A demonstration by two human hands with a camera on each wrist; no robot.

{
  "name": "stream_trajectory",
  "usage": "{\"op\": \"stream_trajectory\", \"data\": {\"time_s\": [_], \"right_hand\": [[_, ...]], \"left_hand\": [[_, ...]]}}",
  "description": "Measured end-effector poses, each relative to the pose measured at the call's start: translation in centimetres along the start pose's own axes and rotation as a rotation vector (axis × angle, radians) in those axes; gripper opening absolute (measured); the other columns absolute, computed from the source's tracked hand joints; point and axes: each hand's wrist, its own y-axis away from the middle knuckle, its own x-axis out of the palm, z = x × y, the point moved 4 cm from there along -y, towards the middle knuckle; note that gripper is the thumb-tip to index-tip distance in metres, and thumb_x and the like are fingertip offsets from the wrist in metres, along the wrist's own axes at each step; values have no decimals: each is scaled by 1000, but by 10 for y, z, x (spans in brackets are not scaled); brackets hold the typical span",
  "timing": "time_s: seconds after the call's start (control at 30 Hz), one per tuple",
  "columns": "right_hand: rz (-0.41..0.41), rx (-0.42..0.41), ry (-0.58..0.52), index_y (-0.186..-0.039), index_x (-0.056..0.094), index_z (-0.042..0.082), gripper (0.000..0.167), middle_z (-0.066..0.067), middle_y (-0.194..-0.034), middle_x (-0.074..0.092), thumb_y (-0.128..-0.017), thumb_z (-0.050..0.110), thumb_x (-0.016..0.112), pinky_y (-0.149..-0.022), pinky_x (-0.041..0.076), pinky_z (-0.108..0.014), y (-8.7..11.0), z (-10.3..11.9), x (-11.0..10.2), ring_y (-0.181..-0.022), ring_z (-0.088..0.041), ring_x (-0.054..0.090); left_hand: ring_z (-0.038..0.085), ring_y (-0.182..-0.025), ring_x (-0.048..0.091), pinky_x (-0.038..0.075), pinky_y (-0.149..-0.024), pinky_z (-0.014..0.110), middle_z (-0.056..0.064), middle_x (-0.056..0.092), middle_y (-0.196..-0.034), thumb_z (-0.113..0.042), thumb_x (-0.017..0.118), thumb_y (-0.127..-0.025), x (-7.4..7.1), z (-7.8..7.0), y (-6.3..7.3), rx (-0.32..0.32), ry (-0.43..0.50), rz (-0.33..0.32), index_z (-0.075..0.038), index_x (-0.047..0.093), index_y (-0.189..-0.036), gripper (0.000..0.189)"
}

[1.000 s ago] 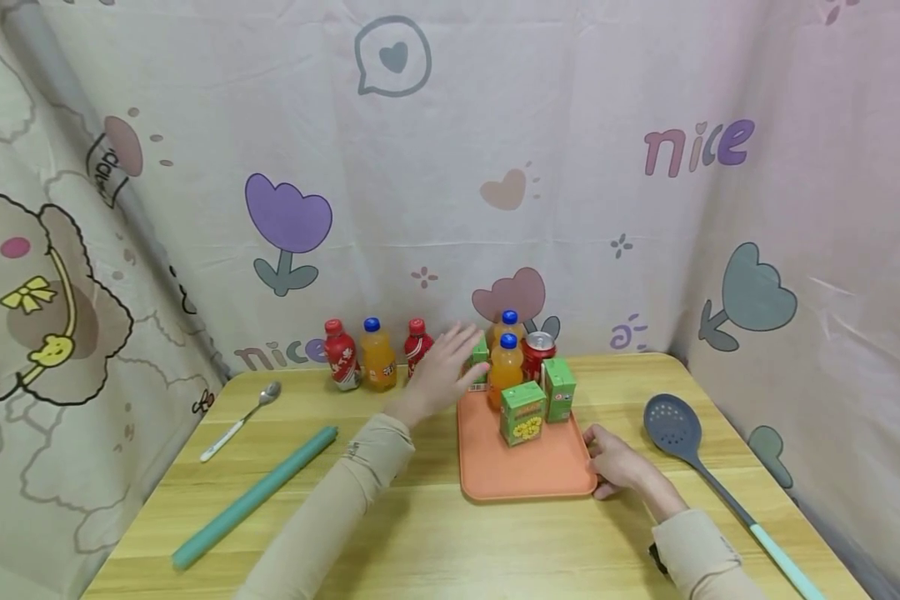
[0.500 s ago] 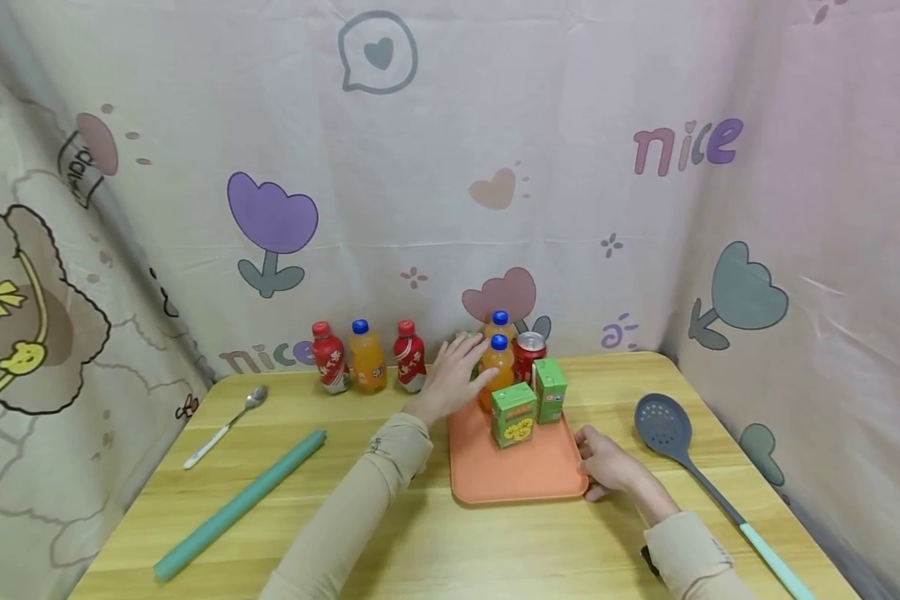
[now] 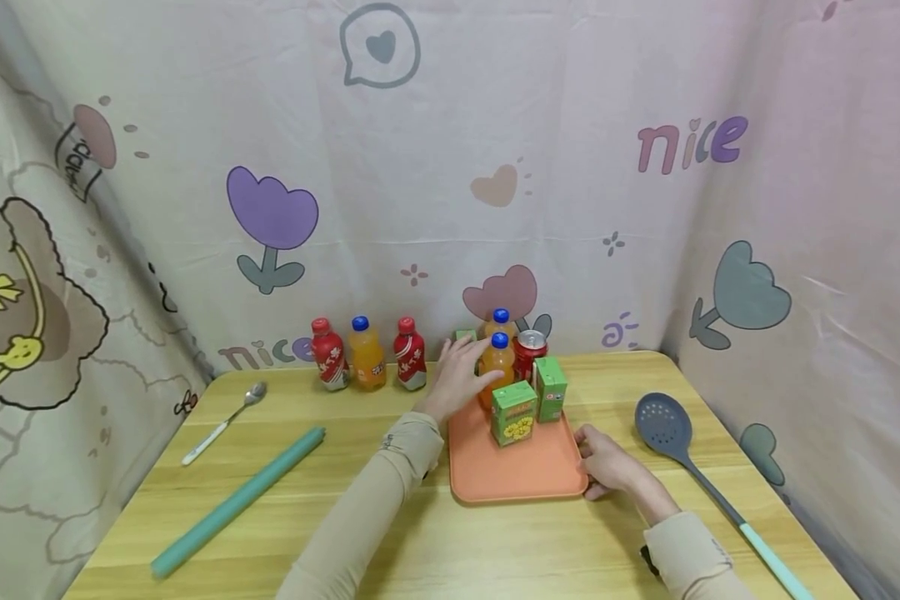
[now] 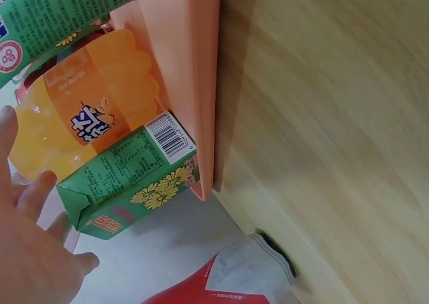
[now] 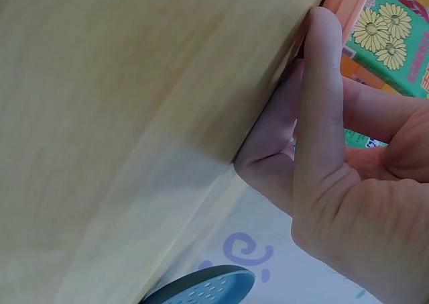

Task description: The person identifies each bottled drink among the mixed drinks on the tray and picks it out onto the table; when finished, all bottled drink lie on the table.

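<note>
An orange tray (image 3: 517, 482) bears green juice cartons (image 3: 513, 413), orange soda bottles with blue caps (image 3: 498, 362) and a red can (image 3: 529, 350). My left hand (image 3: 456, 382) is at the tray's back left, with fingers spread and fairly straight. In the left wrist view its fingertips are close to the top of a green carton (image 4: 127, 176) beside an orange bottle (image 4: 87, 103); contact is unclear. At the tray's right edge, my right hand (image 3: 607, 463) grips the rim with bent fingers. The right wrist view shows a finger (image 5: 323, 69) against the rim.
Left of the tray along the back stand two red bottles (image 3: 409, 354) and an orange bottle (image 3: 367, 357). A spoon (image 3: 225, 423) and a green rolled tube (image 3: 240, 502) lie at left. A slotted skimmer (image 3: 663, 425) lies at right. Printed curtains surround the wooden table.
My left hand has moved right to the carton at the tray's back left, uncovering the red bottle beside it. My right hand stays on the tray rim. The head view has shifted slightly.
</note>
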Motion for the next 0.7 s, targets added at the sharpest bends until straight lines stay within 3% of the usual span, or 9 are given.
{"op": "stream_trajectory", "data": {"time_s": [0.4, 0.7], "right_hand": [[4, 0, -13, -134, 41, -5, 35, -28, -113, 63, -100, -10, 46, -59, 63, -38, 1, 1, 1, -82, -26, 72], [7, 2, -5, -135, 41, -4, 35, -27, -115, 61, -101, -10, 46, -58, 62, -37, 2, 0, 0, -83, -25, 70]], "left_hand": [[31, -155, 43, 18, -134, 61, 9, 54, -161, -43, 68, -101, 0, -4, 2, 2, 50, 34, -11, 45, -160, 71], [34, -156, 40, 13, -135, 59, 10, 51, -163, -34, 69, -102, 3, -8, 7, 21, 217, 28, -12, 46, -159, 66]]}}
